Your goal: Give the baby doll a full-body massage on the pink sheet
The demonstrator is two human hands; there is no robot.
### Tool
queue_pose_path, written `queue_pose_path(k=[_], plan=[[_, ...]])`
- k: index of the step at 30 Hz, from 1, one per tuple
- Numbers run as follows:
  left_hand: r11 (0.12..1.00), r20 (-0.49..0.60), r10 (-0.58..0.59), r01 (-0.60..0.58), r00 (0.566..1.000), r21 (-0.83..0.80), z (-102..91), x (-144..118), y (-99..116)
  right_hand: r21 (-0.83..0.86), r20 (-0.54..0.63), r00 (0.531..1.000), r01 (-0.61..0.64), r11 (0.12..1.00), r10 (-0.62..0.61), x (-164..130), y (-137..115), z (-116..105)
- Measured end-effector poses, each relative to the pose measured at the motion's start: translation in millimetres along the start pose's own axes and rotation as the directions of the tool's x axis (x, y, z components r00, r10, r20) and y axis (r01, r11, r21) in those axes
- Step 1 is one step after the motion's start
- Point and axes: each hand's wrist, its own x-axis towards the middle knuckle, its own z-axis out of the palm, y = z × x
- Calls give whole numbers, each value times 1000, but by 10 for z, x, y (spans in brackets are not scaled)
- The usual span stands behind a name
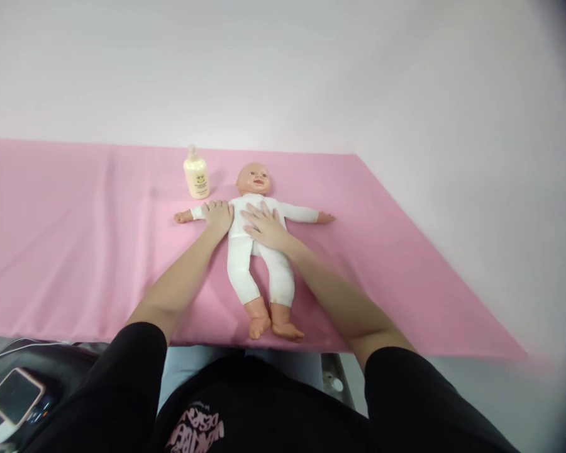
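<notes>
A baby doll (257,261) in a white suit lies on its back on a pink cloth (75,251), arms spread, feet toward me. My left hand (217,216) rests flat on the doll's upper arm and shoulder on the left side. My right hand (265,225) lies flat on the doll's chest and belly, fingers spread. Neither hand holds anything. A cream lotion bottle (196,173) stands upright just beyond my left hand, beside the doll's head.
The pink cloth covers a table against a white wall (283,69). A phone (15,396) with a cable lies on a dark surface at the lower left. The cloth's right edge slants away toward the lower right.
</notes>
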Motion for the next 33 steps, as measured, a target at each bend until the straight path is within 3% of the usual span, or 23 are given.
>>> queue_pose_path(k=[3, 7, 11, 15, 21, 23, 25, 27, 30, 33], plan=[[1000, 26, -5, 4, 1000, 18, -23, 3, 9, 17, 105, 981, 162, 987, -163, -89, -187, -43], [1000, 25, 1, -1, 1000, 14, -15, 23, 0, 120, 236, 910, 321, 939, -341, -134, -300, -120], [1000, -9, 7, -7, 1000, -8, 25, 49, -33, 193, 344, 829, 397, 897, -441, -134, -319, -164], [1000, -12, 12, -12, 1000, 8, 48, 65, -48, 234, 369, 776, 455, 859, -512, -198, -421, -121], [1000, 20, -2, 2, 1000, -3, -24, 44, -28, 255, 428, 586, 652, 714, -688, -483, -816, 82], [999, 23, -4, 5, 1000, -49, -80, 38, -15, 270, 439, 555, 668, 693, -706, -542, -907, 112], [987, 24, 74, -70, 997, -146, -125, 40, 24, 307, 400, 589, 636, 708, -702, -543, -931, 89], [936, 34, 252, -234, 967, -263, -130, 44, 109, 315, 274, 700, 583, 749, -660, -491, -888, 20], [829, 68, 470, -414, 880, -377, -58, -1, 338, 252, 6, 873, 471, 846, -488, -370, -737, -127], [807, 29, 473, -419, 881, -417, 5, -165, 606, 209, -176, 937, 335, 919, -301, -266, -546, -259]])
